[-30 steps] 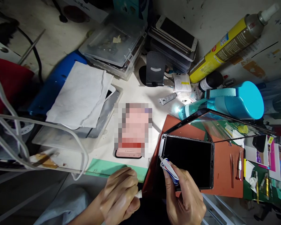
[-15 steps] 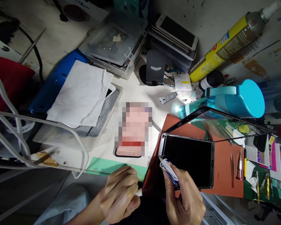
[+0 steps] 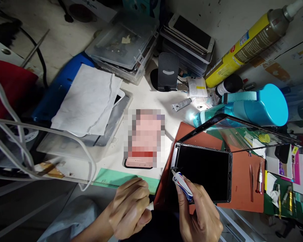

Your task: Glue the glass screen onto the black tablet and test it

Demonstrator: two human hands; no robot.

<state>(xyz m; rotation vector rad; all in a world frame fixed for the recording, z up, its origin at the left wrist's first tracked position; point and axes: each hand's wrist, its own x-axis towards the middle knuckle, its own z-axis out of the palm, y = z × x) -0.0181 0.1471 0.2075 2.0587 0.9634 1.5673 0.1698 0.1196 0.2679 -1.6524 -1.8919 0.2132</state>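
— One tube [image 3: 182,186]: was held where?
— Was pinched in the right hand [image 3: 201,211], the nearer; pointed away-left at the tablet's [image 3: 204,168] left edge.
— With the left hand [image 3: 130,206]?
— Clutched a small white piece [image 3: 150,206].

The tablet screen [image 3: 204,171] is smooth and glossy. The panel [image 3: 238,134] is transparent and glass-like, with a dark, shiny border. The tube [image 3: 182,186] has a smooth, glossy printed skin. The mat [image 3: 239,185] is matt. The paper sheet [image 3: 83,101] is matt and creased. The bottle [image 3: 246,109] is smooth, translucent plastic; the phone stand [image 3: 168,64] is ribbed, matt plastic.
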